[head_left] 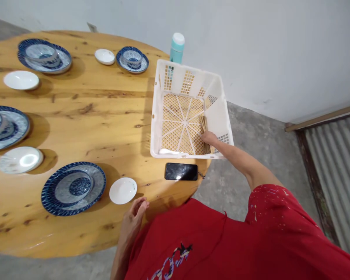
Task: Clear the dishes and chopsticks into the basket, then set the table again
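Observation:
My right hand [209,138] reaches into a white plastic basket [161,116] at the table's right edge and closes on a bundle of wooden chopsticks [204,128] lying along its right side. A white spoon [167,151] lies at the basket's near wall. My left hand [133,218] rests on the near edge of the round wooden table [84,109], fingers loosely together and holding nothing, just below a small white saucer [123,190] and beside a blue patterned plate with a bowl [73,188].
A black phone [181,171] lies in front of the basket. A teal bottle [176,48] stands behind it. Several more blue plates with bowls [44,56] and white saucers [21,80] are set round the table. A corrugated metal panel [338,171] stands at the right.

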Demonstrator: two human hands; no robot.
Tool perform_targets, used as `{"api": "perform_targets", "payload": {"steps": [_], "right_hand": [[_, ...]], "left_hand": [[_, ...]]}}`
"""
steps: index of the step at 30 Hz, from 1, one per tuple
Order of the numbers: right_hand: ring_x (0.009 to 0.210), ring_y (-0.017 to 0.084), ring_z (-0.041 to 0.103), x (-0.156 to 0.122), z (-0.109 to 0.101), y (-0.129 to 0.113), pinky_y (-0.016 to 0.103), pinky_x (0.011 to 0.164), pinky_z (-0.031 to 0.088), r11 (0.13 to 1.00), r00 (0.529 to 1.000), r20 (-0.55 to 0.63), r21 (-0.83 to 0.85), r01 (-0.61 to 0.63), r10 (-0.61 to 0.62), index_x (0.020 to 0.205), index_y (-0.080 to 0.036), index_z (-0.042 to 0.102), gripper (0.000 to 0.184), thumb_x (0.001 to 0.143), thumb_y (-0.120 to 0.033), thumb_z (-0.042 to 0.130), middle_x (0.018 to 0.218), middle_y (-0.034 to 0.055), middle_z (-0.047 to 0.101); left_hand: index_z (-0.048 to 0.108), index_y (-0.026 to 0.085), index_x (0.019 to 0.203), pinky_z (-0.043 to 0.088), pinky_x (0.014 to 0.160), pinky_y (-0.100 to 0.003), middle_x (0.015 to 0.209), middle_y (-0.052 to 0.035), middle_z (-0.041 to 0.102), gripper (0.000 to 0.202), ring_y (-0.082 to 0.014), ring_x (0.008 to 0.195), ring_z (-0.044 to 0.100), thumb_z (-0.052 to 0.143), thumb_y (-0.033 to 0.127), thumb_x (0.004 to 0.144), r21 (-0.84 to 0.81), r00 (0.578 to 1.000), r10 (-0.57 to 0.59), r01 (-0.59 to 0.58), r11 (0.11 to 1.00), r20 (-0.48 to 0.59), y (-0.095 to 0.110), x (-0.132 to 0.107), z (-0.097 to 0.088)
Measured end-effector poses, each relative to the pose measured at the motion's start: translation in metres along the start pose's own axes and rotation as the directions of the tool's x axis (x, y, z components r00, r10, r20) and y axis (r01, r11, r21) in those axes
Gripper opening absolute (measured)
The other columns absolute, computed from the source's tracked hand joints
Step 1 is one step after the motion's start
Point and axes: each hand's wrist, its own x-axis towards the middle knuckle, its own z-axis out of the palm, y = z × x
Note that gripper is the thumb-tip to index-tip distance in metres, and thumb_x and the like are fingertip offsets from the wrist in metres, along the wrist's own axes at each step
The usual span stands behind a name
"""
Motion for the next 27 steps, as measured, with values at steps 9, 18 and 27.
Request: {"api": "perform_targets", "payload": {"steps": [9, 18, 27], "right_hand": [[0.11, 0.028, 0.063, 0.002, -0.003, 0.003, 0.03, 0.089, 0.047, 0.997, 0.997, 0.073, -0.077, -0.027, 0.033, 0.114, -0.001, 0.067, 0.035, 0.095, -0.027, 0.053, 0.104, 0.0251, 0.071], [0.075, 0.022, 0.071, 0.0, -0.003, 0.006, 0.026, 0.075, 0.051, 0.991, 0.981, 0.163, -0.108, -0.085, 0.102, 0.101, 0.0, 0.07, 0.04, 0.098, -0.03, 0.044, 0.07, 0.0173, 0.07], [0.061, 0.02, 0.07, 0.0, -0.002, 0.006, 0.025, 0.064, 0.053, 0.983, 0.968, 0.215, -0.155, -0.1, 0.132, 0.096, -0.005, 0.071, 0.03, 0.095, -0.022, 0.047, 0.061, 0.0111, 0.068]], "left_hand": [[0.063, 0.015, 0.1, 0.052, 0.09, -0.04, 0.098, -0.013, 0.073, 0.07, -0.0294, 0.096, 0.069, 0.07, 0.072, 0.06, -0.018, 1.0, -0.011, 0.012, 1.0, 0.016, -0.001, 0.003, 0.0], [0.063, 0.015, 0.1, 0.053, 0.088, -0.039, 0.094, -0.0121, 0.073, 0.072, -0.0297, 0.095, 0.07, 0.066, 0.075, 0.061, 0.017, 1.0, 0.012, -0.012, 1.0, -0.004, -0.013, 0.009, -0.008], [0.064, 0.016, 0.099, 0.054, 0.086, -0.039, 0.092, -0.0105, 0.074, 0.067, -0.0288, 0.093, 0.07, 0.064, 0.074, 0.065, 0.03, 0.999, 0.035, -0.034, 0.999, -0.016, -0.029, 0.015, -0.011]]}}
